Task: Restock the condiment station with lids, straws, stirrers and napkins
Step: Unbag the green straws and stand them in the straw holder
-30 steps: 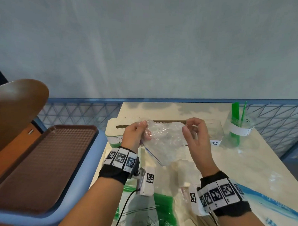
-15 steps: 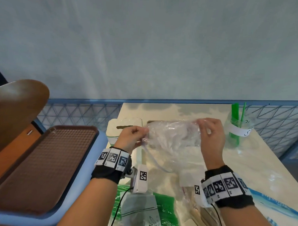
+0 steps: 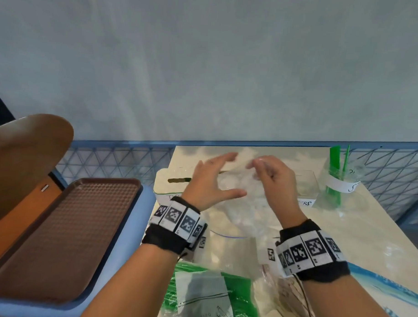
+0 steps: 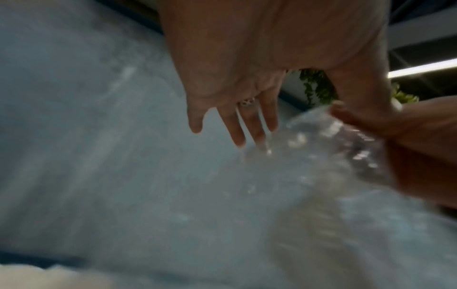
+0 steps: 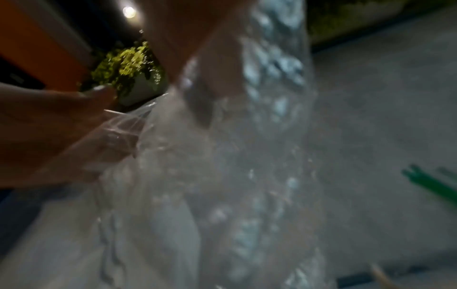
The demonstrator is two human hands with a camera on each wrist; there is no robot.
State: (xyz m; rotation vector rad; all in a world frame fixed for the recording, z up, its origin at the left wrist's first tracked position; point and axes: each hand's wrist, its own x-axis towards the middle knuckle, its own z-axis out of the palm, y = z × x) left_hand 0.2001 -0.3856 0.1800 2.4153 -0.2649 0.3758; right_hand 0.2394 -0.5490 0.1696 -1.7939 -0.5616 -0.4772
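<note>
A crumpled clear plastic bag [image 3: 237, 214] hangs between my hands above the table [image 3: 366, 225], in front of the station boxes. My right hand [image 3: 266, 172] grips the bag's top with curled fingers. My left hand [image 3: 221, 175] is spread beside it, fingers straight and thumb out, fingertips at the plastic. In the left wrist view the left hand's fingers [image 4: 247, 127] point straight at the bag [image 4: 321, 156], which the right hand [image 4: 420, 136] holds. What the bag holds is blurred. A labelled clear cup [image 3: 339, 184] with green straws stands at the right.
A white slotted box [image 3: 169, 183] and a clear labelled bin [image 3: 306, 187] stand behind the hands. A green straw pack [image 3: 198, 298] and a bag of wooden stirrers [image 3: 281, 300] lie near me. A brown tray [image 3: 66, 224] rests left on a chair.
Both hands carried the bag forward toward the boxes. My left hand let go of its pinch and spread flat; my right hand kept its grip.
</note>
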